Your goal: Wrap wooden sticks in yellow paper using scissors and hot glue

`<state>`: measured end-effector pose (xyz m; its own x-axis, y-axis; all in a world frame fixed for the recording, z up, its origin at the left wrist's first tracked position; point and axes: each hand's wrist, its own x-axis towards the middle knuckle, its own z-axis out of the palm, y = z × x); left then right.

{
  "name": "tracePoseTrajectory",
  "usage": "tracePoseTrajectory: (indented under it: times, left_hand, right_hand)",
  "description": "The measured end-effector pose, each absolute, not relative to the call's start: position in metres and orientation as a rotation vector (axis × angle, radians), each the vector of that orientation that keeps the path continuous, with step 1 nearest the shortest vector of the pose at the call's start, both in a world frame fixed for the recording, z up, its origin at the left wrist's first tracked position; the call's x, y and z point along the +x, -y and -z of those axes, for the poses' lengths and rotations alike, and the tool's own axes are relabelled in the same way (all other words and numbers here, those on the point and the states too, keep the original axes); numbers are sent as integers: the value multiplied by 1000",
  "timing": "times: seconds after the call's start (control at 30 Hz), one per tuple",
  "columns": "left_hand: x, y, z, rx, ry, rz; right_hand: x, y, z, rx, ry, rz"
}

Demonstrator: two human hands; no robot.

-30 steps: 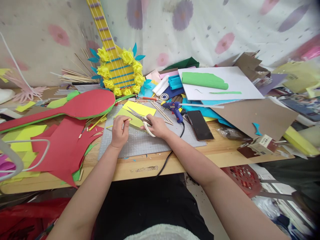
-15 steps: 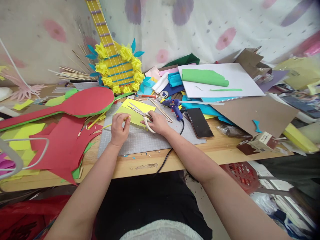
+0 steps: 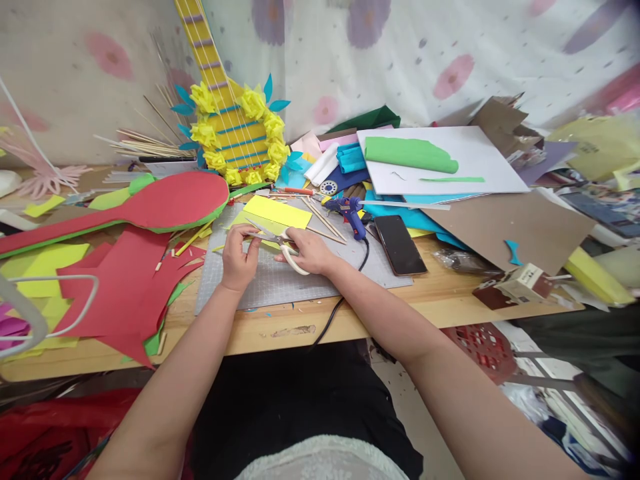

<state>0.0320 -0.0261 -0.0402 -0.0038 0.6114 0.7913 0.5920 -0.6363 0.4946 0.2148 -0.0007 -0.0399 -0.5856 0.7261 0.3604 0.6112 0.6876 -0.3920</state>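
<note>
My right hand (image 3: 313,251) grips white-handled scissors (image 3: 290,255), their blades parted and pointing left. The blade tips reach the fingertips of my left hand (image 3: 240,257), which is pinched on a thin yellow strip (image 3: 218,249). One end of that strip sticks out on the left side of the hand; its exact kind is too small to make out. Yellow paper (image 3: 277,212) lies just beyond both hands. Beneath them is a grey gridded cutting mat (image 3: 270,290).
A blue glue gun (image 3: 354,217) and a black phone (image 3: 400,245) lie to the right. Leftward are a red guitar-shaped cutout (image 3: 175,200) and red paper scraps (image 3: 125,290). A yellow flower-trimmed guitar (image 3: 243,143) stands behind. A white board (image 3: 440,180) bears rolled green paper (image 3: 410,155).
The scissors have moved left and slightly down, bringing the blades to my left fingertips. My right hand moved with them, while my left hand stayed nearly in place.
</note>
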Motion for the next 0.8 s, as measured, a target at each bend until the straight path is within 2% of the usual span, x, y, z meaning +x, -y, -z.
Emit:
tracePoseTrajectory:
  times: [0.4, 0.8]
  left_hand:
    - [32, 26, 41, 2212, -1345, -1782]
    - [33, 27, 39, 2251, -1366, -1795]
  right_hand:
    - [215, 3, 39, -1094, 2419, -288]
    - [215, -1, 40, -1392, 2267, -143]
